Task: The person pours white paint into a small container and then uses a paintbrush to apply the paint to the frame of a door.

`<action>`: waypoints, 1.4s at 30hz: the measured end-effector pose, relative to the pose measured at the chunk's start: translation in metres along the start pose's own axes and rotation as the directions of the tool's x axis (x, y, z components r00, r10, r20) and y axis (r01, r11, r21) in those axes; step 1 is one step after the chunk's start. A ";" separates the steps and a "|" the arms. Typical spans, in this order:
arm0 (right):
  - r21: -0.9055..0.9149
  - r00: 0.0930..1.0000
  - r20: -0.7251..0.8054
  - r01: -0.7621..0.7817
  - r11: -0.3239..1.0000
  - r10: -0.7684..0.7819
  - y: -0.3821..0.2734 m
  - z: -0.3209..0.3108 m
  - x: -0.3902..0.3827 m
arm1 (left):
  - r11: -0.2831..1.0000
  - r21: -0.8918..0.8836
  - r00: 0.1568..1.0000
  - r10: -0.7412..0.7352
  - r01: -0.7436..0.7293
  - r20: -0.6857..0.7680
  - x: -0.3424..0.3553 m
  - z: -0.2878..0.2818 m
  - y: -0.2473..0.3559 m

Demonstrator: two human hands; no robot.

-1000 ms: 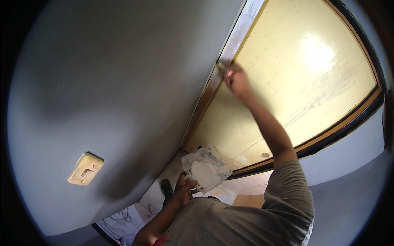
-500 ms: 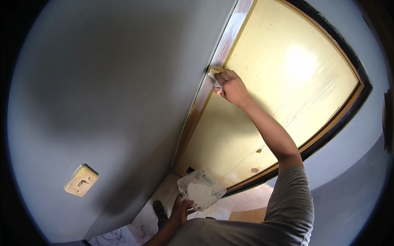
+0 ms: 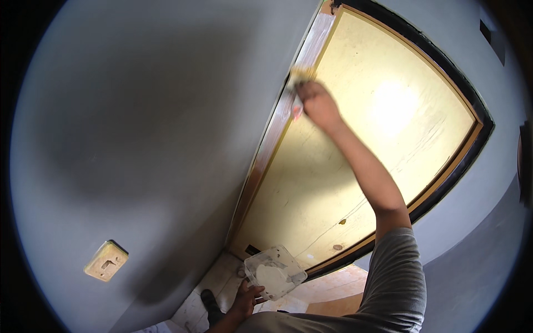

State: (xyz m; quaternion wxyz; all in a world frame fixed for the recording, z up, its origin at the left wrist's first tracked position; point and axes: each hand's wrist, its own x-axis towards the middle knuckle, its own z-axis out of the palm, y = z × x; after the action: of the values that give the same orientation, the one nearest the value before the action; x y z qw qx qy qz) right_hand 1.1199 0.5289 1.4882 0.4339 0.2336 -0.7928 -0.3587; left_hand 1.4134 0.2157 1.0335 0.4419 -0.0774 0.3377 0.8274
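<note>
My right hand (image 3: 318, 104) is closed around a paintbrush (image 3: 301, 74), a little blurred by motion. Its pale bristles lie against the left strip of the wooden door frame (image 3: 315, 44), where a thin, streaky white coat covers the brown wood. Low down, my left hand (image 3: 244, 300) grips the near left corner of a clear plastic tub (image 3: 291, 256). White paint (image 3: 271, 277) lies in the bottom of the tub, and smears mark its walls.
A pale yellow door (image 3: 355, 116) fills the frame, which has a black outer edge. On the grey wall (image 3: 166, 139) to the left sits a paint-stained switch plate (image 3: 106, 261). My foot (image 3: 210, 301) stands on the tiled floor (image 3: 191, 311) beside the wall.
My right hand and the brush have moved up the frame strip, and more of the strip below is whitened. The view has tilted upward slightly. My left hand still holds the tub.
</note>
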 end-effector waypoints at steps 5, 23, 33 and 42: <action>0.365 0.952 0.289 -0.013 0.931 -0.100 -0.108 0.009 -0.057 | 1.000 -0.005 1.000 0.030 -0.030 -0.007 -0.015 0.005 0.004; 0.258 0.993 0.022 -0.117 0.959 0.116 -0.079 0.011 -0.017 | 0.995 -0.098 0.999 0.033 -0.034 -0.007 -0.025 -0.004 -0.024; 0.591 0.937 0.347 -0.241 0.770 0.027 -0.300 0.124 -0.157 | 0.984 -0.160 0.987 0.054 -0.078 -0.151 -0.035 -0.030 -0.067; 0.674 0.934 0.233 -0.356 0.647 0.271 -0.240 0.114 -0.130 | 0.973 -0.207 0.967 0.052 -0.106 -0.249 -0.045 -0.047 -0.092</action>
State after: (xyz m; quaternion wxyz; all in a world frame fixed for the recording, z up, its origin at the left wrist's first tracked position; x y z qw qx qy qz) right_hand 1.1034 0.5071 1.1940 0.3217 0.2205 -0.9199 0.0407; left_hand 1.5042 0.1913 0.9720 0.3528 -0.2123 0.2988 0.8609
